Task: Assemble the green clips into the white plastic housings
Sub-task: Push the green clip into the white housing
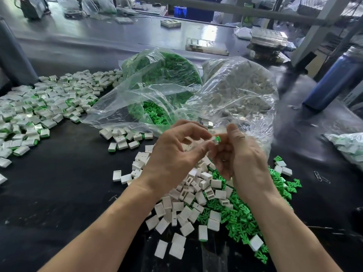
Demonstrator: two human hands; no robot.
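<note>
My left hand [172, 154] pinches a small white housing [213, 138] between thumb and fingertips. My right hand [243, 156] pinches a green clip [217, 138], which sits at the housing's open end and sticks out of it. Both hands meet above a loose heap of empty white housings [188, 201]. A spread of green clips [241, 213] lies under and to the right of that heap, below my right wrist.
A large pile of assembled white-and-green parts [39, 107] covers the black mat [68, 183] at left. Two open clear bags stand behind my hands, one with green clips [163, 79], one with white housings [241, 89]. A blue bottle [337, 79] stands at right. Paper clips [322, 176] lie nearby.
</note>
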